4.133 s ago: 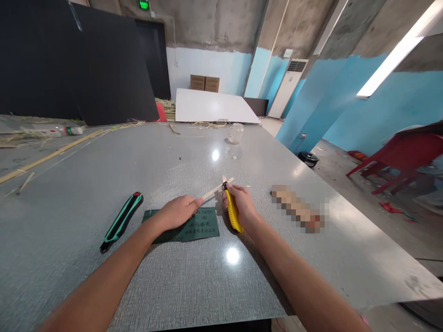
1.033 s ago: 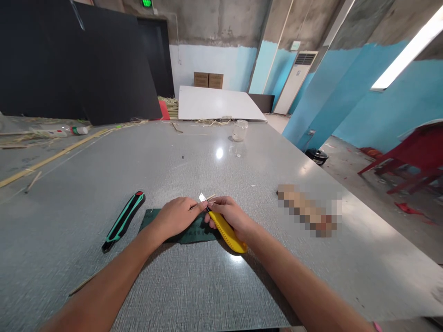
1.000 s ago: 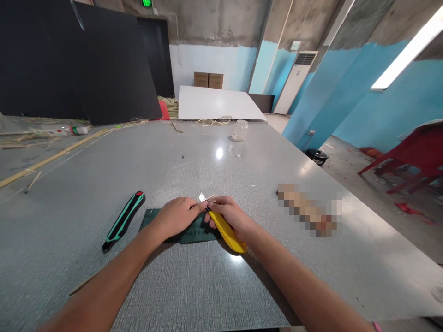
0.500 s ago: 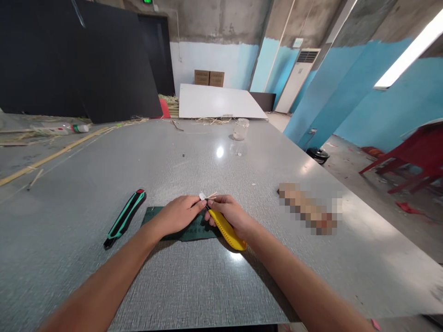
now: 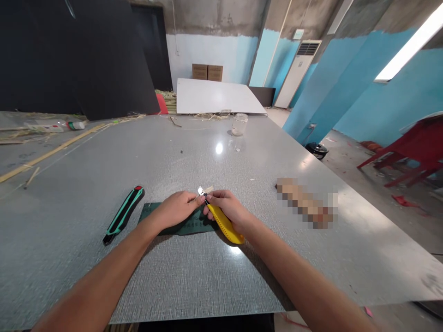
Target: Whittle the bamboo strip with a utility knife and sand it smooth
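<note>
Where the two hands meet in the head view, the right hand (image 5: 226, 205) is closed around a yellow utility knife (image 5: 224, 225), its thumb near the black collar. From that grip the handle slants back toward the person, while the bare blade (image 5: 200, 190) points away and slightly left. The left hand (image 5: 176, 210) is just beside it on the left, thumb and fingers brought in close to the base of the blade; what they pinch is hidden, so I cannot tell whether that grip is tight. A thin pale strip (image 5: 208, 189) shows just beyond the fingertips, next to the blade, with the rest of it covered.

Below the grip, a dark green printed sandpaper sheet (image 5: 194, 228) lies on the grey tabletop (image 5: 180, 272), partly under the left hand. Left of the hands, near the left forearm, rests a black and teal utility knife (image 5: 123, 214). To the right, well apart from the grip, lies a pixelated brown object (image 5: 301, 200). Well beyond the hands stands a clear jar (image 5: 239, 124).
</note>
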A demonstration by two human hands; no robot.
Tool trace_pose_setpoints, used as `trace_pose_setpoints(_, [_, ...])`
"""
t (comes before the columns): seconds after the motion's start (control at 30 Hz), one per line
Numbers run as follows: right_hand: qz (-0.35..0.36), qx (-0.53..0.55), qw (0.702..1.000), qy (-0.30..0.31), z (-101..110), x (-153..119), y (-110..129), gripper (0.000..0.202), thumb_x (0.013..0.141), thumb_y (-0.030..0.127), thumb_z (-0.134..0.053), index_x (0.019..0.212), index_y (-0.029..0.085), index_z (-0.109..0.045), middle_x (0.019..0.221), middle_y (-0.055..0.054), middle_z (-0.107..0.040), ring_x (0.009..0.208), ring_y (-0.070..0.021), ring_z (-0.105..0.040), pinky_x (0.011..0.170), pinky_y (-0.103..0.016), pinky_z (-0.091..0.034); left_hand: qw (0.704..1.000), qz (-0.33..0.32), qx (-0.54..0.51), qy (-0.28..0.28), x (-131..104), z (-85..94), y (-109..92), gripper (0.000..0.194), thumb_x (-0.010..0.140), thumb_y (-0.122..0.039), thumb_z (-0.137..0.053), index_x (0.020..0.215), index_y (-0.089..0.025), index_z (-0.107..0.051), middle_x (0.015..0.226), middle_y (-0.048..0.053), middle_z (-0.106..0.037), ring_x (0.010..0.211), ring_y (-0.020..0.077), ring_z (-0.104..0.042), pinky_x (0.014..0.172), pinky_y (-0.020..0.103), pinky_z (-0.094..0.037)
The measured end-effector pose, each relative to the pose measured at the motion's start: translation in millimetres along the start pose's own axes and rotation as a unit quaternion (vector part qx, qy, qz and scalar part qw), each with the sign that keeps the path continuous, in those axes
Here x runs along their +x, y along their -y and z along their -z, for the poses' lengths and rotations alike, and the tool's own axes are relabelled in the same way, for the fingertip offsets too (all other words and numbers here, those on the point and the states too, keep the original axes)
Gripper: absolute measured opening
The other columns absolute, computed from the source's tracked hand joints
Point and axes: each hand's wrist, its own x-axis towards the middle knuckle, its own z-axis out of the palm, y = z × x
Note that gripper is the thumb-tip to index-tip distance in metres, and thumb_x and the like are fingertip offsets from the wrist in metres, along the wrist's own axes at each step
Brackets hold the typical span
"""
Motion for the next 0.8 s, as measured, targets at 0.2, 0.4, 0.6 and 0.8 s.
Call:
trace_pose_setpoints(0.2, [-0.009, -0.002, 1.0, -0.002, -1, -6, 6, 0.015, 0.098, 0.02, -0.059, 0.086, 0.015, -0.066, 0.074, -0.007, -0.07, 0.058, -0.0121, -0.062, 0.062, -0.026, -0.049, 1.0, 0.021, 0.013, 0.004, 2, 0.2, 5, 0.063, 0.101, -0.069, -0.036, 0.083, -0.021, -0.07, 0.071, 0.0, -0.059, 0.067, 0.0167, -0.053, 0.065, 0.029, -0.033])
trace_pose_setpoints(0.4, [0.027, 0.019, 0.998, -0.06, -12, 1, -6, 0.017, 0.096, 0.022, -0.06, 0.083, 0.014, -0.068, 0.069, -0.006, -0.068, 0.055, -0.0125, -0.061, 0.06, -0.028, -0.047, 0.998, 0.055, 0.033, -0.011, 5, -0.1, 8, 0.065, 0.099, -0.072, -0.035, 0.078, -0.021, -0.068, 0.065, 0.0, -0.054, 0.063, 0.0166, -0.049, 0.061, 0.03, -0.029])
trace_pose_setpoints(0.6, [0.077, 0.037, 0.993, -0.085, -21, 7, -16, 0.019, 0.092, 0.03, -0.066, 0.081, 0.015, -0.069, 0.067, -0.004, -0.066, 0.054, -0.0116, -0.059, 0.058, -0.027, -0.045, 0.997, 0.058, 0.05, -0.029, 3, 4.3, 1, 0.064, 0.1, -0.07, -0.034, 0.072, -0.021, -0.064, 0.065, 0.002, -0.059, 0.064, 0.018, -0.052, 0.061, 0.031, -0.028])
trace_pose_setpoints(0.8, [0.07, 0.028, 0.996, -0.047, -17, 5, -13, 0.021, 0.096, 0.025, -0.057, 0.081, 0.015, -0.068, 0.067, -0.005, -0.067, 0.057, -0.0124, -0.061, 0.06, -0.027, -0.046, 0.99, 0.054, 0.121, -0.052, -9, 3.9, -6, 0.051, 0.106, -0.051, -0.029, 0.08, -0.022, -0.062, 0.086, 0.007, -0.069, 0.082, 0.0235, -0.06, 0.07, 0.034, -0.031])
